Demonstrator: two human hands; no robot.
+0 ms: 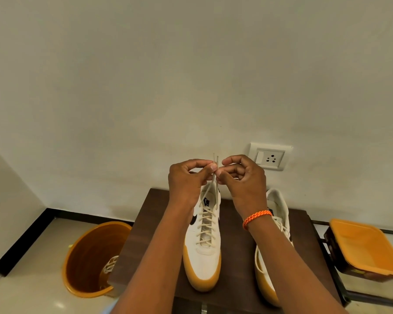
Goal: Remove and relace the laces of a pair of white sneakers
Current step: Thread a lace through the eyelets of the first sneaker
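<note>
Two white sneakers with tan soles stand on a dark wooden table (pixel 234 257), toes toward me. The left sneaker (pixel 203 252) is laced up its eyelets. Its two cream lace ends (pixel 214 189) rise from the top eyelets and stand side by side above the shoe. My left hand (pixel 186 180) pinches one lace end between thumb and forefinger. My right hand (pixel 243 177), with an orange braided band on the wrist, pinches the other end right beside it. The right sneaker (pixel 272 243) is partly hidden behind my right forearm, with laces showing on it.
An orange bucket (pixel 89 257) sits on the floor left of the table, with a laced shoe inside. An orange lidded box (pixel 365 243) rests on a low rack at the right. A wall socket (pixel 269 156) is behind my hands.
</note>
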